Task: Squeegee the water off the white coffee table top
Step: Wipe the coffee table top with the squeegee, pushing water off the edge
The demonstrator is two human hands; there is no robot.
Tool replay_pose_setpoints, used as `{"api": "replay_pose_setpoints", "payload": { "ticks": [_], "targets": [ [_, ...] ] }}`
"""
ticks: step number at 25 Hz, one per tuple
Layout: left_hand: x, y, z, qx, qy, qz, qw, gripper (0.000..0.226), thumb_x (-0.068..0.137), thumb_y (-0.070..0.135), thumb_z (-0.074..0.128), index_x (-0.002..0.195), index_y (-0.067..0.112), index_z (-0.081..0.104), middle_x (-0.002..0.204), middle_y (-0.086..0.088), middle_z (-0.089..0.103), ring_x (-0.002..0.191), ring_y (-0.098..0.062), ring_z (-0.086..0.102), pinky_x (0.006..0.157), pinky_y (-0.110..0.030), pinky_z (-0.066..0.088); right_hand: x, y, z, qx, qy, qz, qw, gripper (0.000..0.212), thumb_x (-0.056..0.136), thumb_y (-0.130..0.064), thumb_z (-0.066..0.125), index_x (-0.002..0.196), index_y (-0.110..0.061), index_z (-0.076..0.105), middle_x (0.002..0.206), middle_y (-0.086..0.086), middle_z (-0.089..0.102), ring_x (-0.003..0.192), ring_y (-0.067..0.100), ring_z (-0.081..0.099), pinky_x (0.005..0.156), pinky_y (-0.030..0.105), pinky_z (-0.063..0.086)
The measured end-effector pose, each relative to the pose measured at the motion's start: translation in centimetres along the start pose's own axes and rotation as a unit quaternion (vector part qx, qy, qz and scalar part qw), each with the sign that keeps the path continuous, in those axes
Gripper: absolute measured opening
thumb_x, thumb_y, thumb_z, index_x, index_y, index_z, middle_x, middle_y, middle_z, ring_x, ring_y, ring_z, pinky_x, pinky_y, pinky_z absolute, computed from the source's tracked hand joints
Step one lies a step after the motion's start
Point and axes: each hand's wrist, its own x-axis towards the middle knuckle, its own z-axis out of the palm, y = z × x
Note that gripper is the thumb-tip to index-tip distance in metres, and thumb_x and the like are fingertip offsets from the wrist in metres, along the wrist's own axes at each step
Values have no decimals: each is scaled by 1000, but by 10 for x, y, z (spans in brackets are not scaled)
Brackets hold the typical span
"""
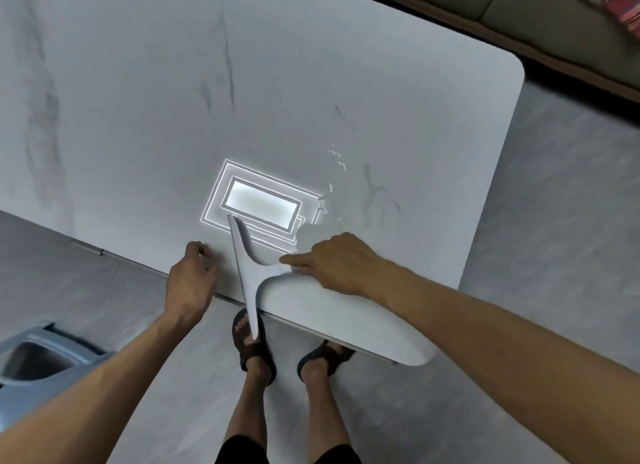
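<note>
Beyond right hand [341,264]: water [337,160] beads.
Right hand: grasps squeegee [249,280]; keep it flat, pull edgeward.
Left hand [192,278]: curled, grasp unclear.

Left arm: your bare forearm comes in from the lower left and reaches the near edge of the bench [138,124].
Left grip [192,276]: back of the hand up, fingers curled under and resting on the bench top right at that edge. It holds nothing that shows.
Right arm: your forearm enters from the lower right and lies low over the bench.
Right grip [341,266]: palm down, fingers wrapped on the squeegee [246,273] handle, index finger stretched along it.
</note>
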Motion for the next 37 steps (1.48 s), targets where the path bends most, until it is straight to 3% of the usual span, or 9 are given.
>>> {"api": "replay_pose_setpoints", "payload": {
  "ticks": [7,12,15,20,22,24,30,32,37],
  "targets": [
    [-1,44,17,10,-99,9,995,21,85,13,51,106,15,45,86,-7,59,75,-31,56,65,-36,43,-105,127,-27,31,25,198,979,40,98,-56,15,137,-60,27,107,-9,69,95,23,64,72,33,42],
    [6,92,31,5,-131,31,991,12,93,28,45,94,16,45,80,-5,62,68,-23,57,59,-35,45,-175,143,-32,16,16,250,968,51,92,-61,7,141,-57,21,92,-14,65,79,16,63,65,31,49],
    [19,116,37,-21,-122,30,992,14,92,33,41,89,20,43,75,-2,61,65,-20,56,53,-31,35,-160,146,-53,66,76,287,953,46,97,-55,20,142,-50,24,90,-7,62,77,20,61,61,31,40],
    [67,141,38,27,-111,153,982,17,80,6,60,92,10,49,104,-15,54,91,-32,54,74,-37,45,-47,192,-122,281,164,415,850,48,97,-32,34,144,-36,22,97,7,54,78,30,53,65,32,37],
    [93,150,42,123,-102,231,960,18,76,7,55,93,1,52,110,-25,49,105,-40,48,84,-43,43,10,222,-152,381,222,460,771,45,96,-27,29,141,-33,28,99,9,52,76,27,50,55,31,37],
    [115,157,43,183,-117,269,938,23,74,14,53,93,2,50,116,-28,47,113,-43,41,90,-44,38,55,244,-178,402,257,484,734,48,95,-21,26,141,-31,31,104,9,52,78,26,50,51,30,38],
    [129,167,33,156,-194,278,928,36,73,8,55,107,-1,46,133,-29,36,122,-45,35,96,-42,37,89,248,-181,299,185,428,833,33,97,-26,30,125,-37,44,111,18,56,93,33,55,78,37,43],
    [130,171,31,145,-219,259,929,35,74,6,53,108,-1,45,137,-29,33,127,-45,32,93,-42,39,72,230,-158,255,158,397,867,43,100,-27,35,143,-29,34,125,23,58,110,40,56,91,39,43],
    [132,176,26,95,-247,224,938,32,72,-1,51,103,3,44,138,-25,34,129,-40,32,82,-33,36,-17,172,-102,216,36,318,922,56,101,-30,36,150,-42,13,121,8,63,105,30,61,85,32,46]
  ]
}}
